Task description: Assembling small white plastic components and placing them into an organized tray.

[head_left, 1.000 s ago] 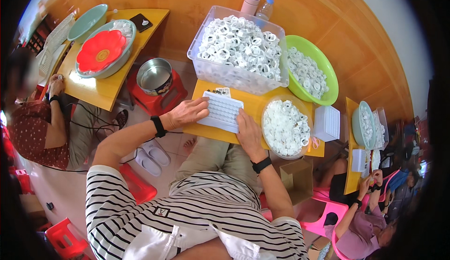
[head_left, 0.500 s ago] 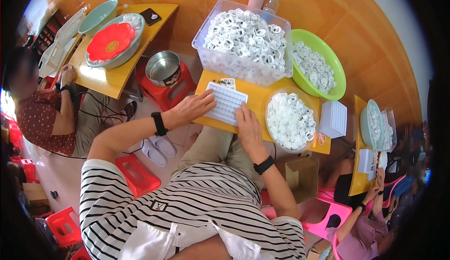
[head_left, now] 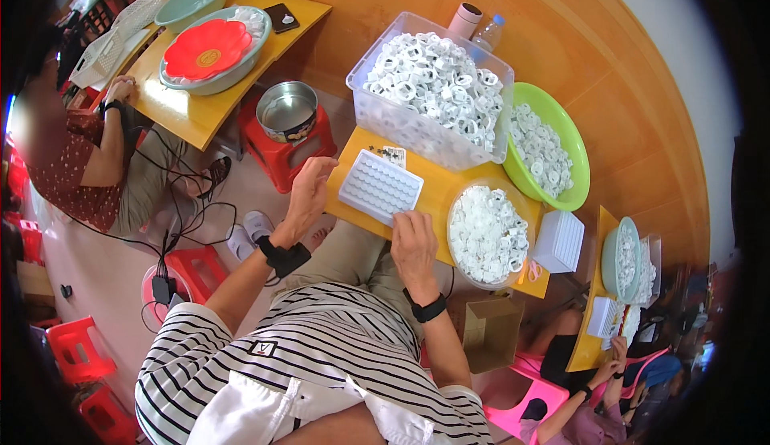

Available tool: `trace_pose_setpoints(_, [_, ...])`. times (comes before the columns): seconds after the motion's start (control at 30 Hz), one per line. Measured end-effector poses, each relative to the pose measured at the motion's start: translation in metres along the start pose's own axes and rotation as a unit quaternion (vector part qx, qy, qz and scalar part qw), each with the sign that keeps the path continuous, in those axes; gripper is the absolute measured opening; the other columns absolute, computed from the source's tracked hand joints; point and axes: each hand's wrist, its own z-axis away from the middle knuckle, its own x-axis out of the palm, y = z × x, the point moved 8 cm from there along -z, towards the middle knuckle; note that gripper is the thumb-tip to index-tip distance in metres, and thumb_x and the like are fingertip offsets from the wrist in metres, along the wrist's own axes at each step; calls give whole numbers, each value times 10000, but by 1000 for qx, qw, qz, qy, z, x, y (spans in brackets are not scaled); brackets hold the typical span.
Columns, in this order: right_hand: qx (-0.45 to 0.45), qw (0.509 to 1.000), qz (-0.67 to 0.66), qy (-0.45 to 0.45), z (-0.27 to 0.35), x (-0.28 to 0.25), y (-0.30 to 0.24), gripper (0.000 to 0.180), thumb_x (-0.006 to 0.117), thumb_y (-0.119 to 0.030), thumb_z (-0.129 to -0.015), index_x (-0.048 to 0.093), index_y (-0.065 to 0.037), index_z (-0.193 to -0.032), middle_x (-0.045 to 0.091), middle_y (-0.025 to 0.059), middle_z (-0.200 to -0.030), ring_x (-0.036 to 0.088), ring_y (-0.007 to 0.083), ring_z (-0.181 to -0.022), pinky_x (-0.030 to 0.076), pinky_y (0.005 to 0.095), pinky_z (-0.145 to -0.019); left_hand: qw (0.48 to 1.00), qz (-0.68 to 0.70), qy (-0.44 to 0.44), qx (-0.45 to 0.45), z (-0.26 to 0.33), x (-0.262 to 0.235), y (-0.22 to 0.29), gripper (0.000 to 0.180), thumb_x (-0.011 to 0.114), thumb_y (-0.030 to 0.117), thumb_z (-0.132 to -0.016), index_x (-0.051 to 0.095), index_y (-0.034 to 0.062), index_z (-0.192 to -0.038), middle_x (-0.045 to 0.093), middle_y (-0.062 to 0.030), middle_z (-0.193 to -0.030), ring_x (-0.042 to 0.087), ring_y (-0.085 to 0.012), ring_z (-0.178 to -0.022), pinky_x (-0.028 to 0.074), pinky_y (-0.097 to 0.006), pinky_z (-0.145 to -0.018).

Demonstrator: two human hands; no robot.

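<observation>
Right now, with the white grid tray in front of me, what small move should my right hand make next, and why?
Probably reach the right hand right into the round bowl of white rings for a ring: it rests empty at the grid tray edge, whose pockets look unfilled.

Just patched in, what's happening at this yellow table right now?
A person in a striped shirt sits at the yellow table. The right hand rests at the near edge of a white dimpled tray; the left hand is open beside its left end. A round bowl and clear bin hold white rings.
</observation>
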Motion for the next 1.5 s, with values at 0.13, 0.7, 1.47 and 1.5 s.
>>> trace_pose_setpoints(0.13, [15, 1000, 11, 5, -6, -1, 2, 189, 586, 14, -712, 565, -30, -895, 524, 91, -852, 512, 266, -782, 449, 344, -631, 987, 116, 27, -106, 10, 3, -21, 322, 388, -47, -824, 476, -1, -1131, 533, -85, -1098, 513, -189, -1058, 401, -289, -919])
trace_pose_setpoints(0.7, [385, 775, -153, 477, 57, -212, 147, 68, 476, -58, -872, 533, -23, -857, 506, 9, -748, 439, 84, -623, 364, 225, -538, 987, 106, 103, -67, 8, 26, -19, 323, 366, 176, -930, 462, -21, -1167, 499, -98, -1063, 495, -179, -983, 399, -301, -864])
trace_pose_setpoints(1.47, [656, 697, -86, 278, 171, -258, 364, 123, 520, -85, -797, 616, -15, -828, 580, 60, -644, 489, 102, -426, 344, 204, -319, 993, 51, 91, -51, 7, 27, -17, 280, 373, 160, -946, 462, -22, -1139, 476, -80, -1054, 523, -160, -953, 424, -282, -853])
trace_pose_setpoints(1.5, [657, 703, -50, 269, 171, -261, 364, 133, 516, -99, -805, 618, -17, -832, 577, 67, -633, 493, 109, -418, 355, 220, -323, 993, 52, 90, -52, 6, 28, -14, 280, 373, 160, -946, 462, -22, -1139, 476, -80, -1054, 523, -160, -953, 424, -282, -853])
